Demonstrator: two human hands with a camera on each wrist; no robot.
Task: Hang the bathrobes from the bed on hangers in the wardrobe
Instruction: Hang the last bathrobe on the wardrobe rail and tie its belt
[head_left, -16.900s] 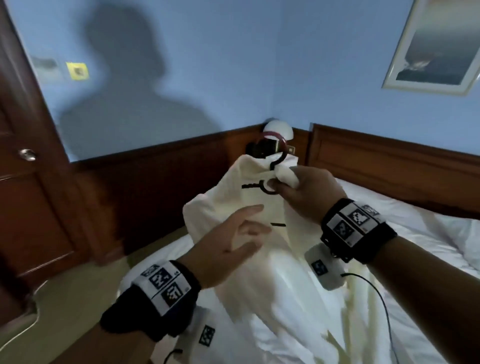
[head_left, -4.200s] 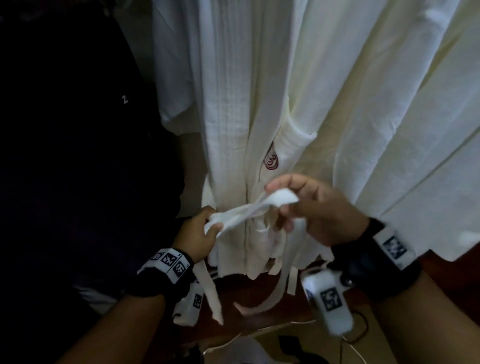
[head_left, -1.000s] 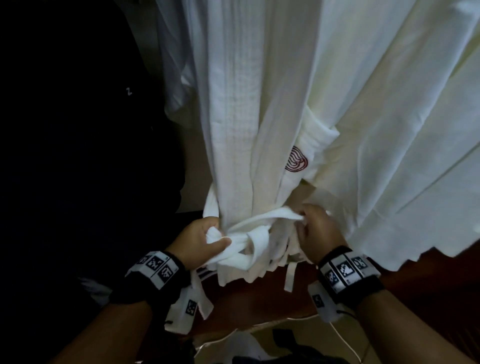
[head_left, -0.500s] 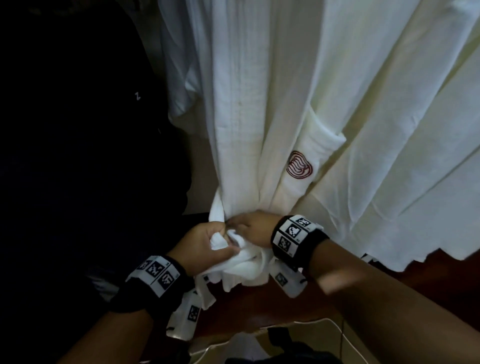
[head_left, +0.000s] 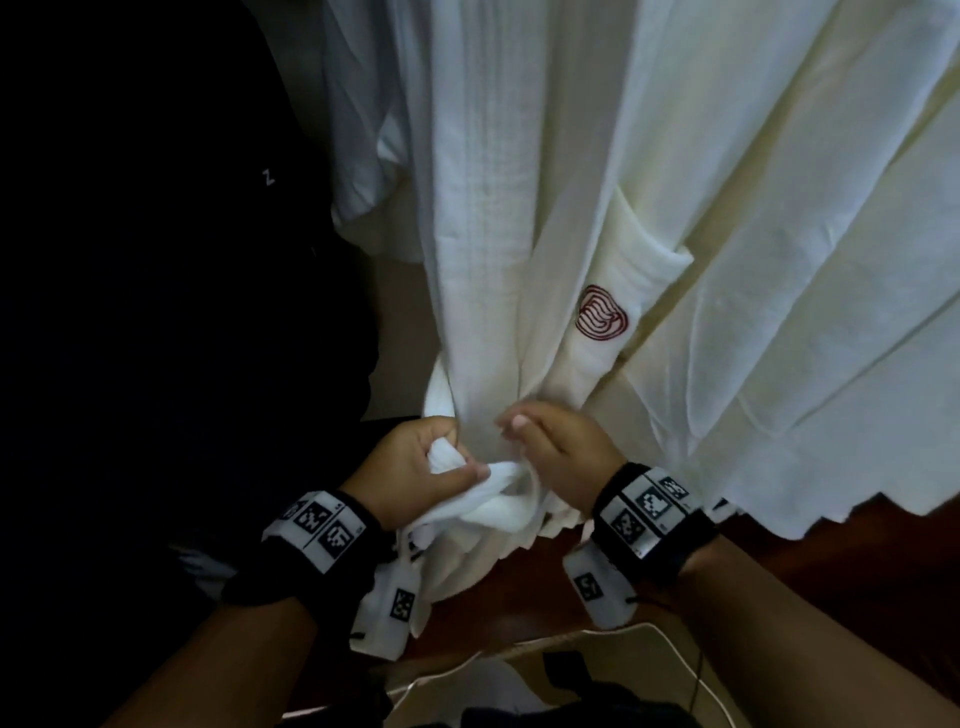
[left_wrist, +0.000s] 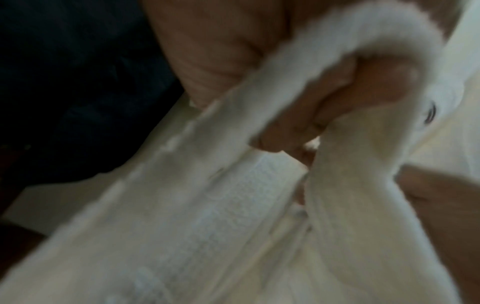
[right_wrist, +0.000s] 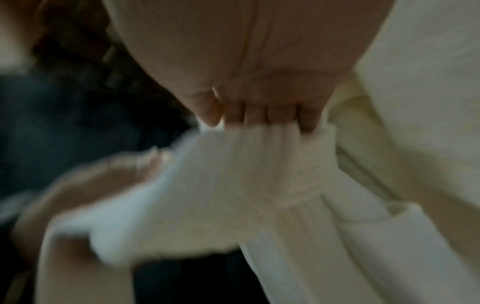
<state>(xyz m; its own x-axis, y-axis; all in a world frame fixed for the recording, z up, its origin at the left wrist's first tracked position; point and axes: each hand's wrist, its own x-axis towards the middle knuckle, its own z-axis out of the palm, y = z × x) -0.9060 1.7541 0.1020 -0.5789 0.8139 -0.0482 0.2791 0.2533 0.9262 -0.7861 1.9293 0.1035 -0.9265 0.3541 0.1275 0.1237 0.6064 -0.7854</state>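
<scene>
The white bathrobe (head_left: 519, 208) hangs in the wardrobe, its hanger out of view. Left hand (head_left: 415, 467) and right hand (head_left: 561, 462) each grip the belt (head_left: 493, 499) at its waist. Step: knotting. Next: pull both ends taut, evenly.

The bathrobe (head_left: 483, 218) hangs in the middle, a second bathrobe (head_left: 779, 260) at its right. Near its lower part, the left hand (head_left: 415, 467) and right hand (head_left: 566, 457) hold the belt (head_left: 493, 499) between them.
</scene>
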